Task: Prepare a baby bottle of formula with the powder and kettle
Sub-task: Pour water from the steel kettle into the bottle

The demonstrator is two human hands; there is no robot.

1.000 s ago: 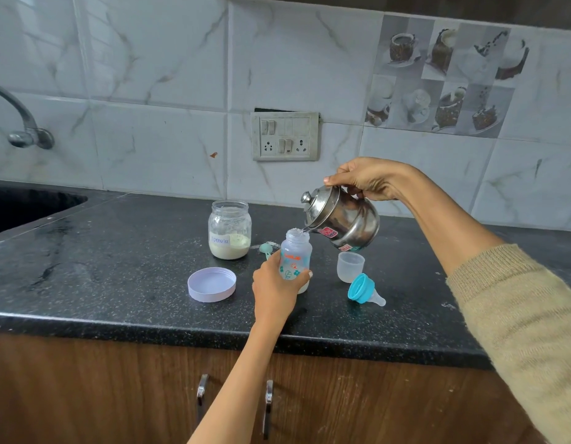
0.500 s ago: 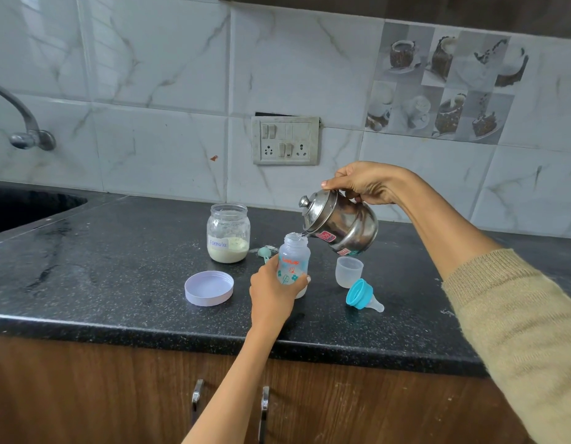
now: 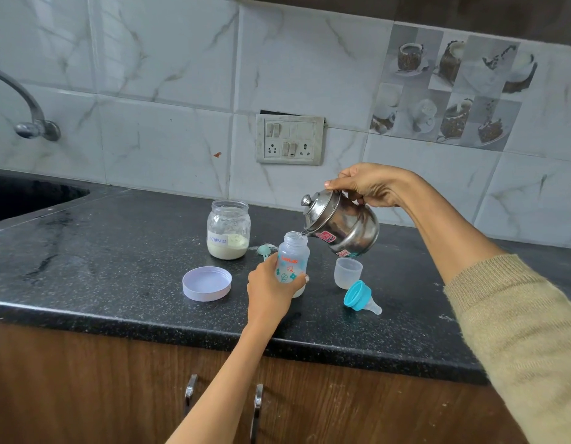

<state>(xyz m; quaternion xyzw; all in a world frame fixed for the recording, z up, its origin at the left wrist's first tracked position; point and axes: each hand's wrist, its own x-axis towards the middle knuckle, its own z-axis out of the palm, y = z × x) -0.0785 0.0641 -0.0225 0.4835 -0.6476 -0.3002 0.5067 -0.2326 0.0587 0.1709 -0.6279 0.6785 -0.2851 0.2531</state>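
While my left hand [image 3: 271, 288] wraps the baby bottle [image 3: 292, 263] upright on the counter [image 3: 101, 267], my right hand [image 3: 370, 187] grips the steel kettle [image 3: 342, 225] by its handle, tipped so its spout sits just over the bottle's open mouth. Bottle's long axis stands vertical, below and left of my right hand. Formula jar [image 3: 228, 230] stands beyond my left hand; teal nipple collar [image 3: 361, 294] lies just right of it, likely next for capping.
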